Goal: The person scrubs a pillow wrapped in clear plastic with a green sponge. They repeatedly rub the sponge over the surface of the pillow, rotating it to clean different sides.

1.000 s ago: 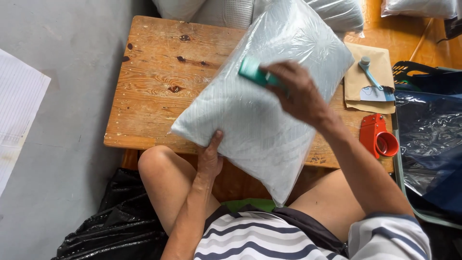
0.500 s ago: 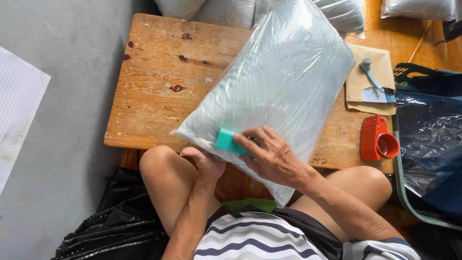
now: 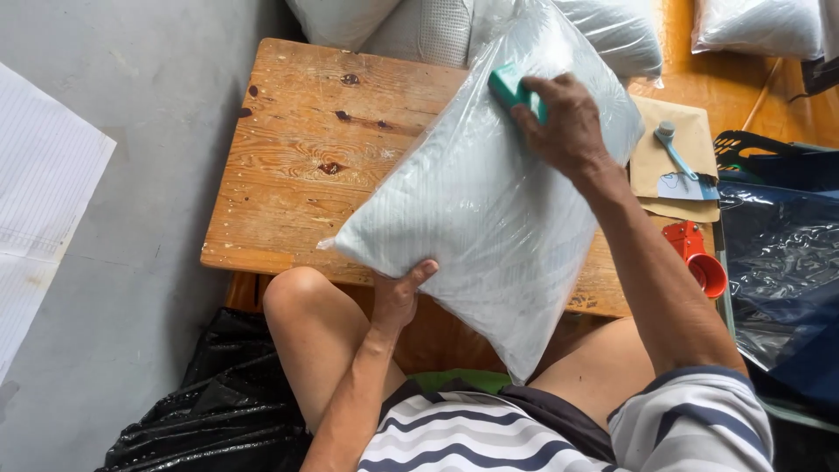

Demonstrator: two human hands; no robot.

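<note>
Head view: a pillow sealed in clear plastic lies tilted across the near edge of a wooden table, its lower corner hanging down toward the person's lap. It looks light and soft, likely to sag and bulge under pressure, and the plastic skin looks slick, so a flat push may slide rather than bite. The safest holds appear to be the edges and corners, where the film can be pinched against the filling.

The left hand sits under the pillow's lower left edge, fingers curled up around it and thumb showing on top, gripping that edge from below. The right hand lies on the upper part of the pillow, fingers closed around a small green block that is pressed onto the plastic near the top edge.

So the pillow lies between the 2 hands: 1 props it from below, 1 bears on it from above.

Beside the table's right end are a brown envelope with a blue-handled tool on it and a red tape dispenser. More bagged pillows lie beyond the table.
</note>
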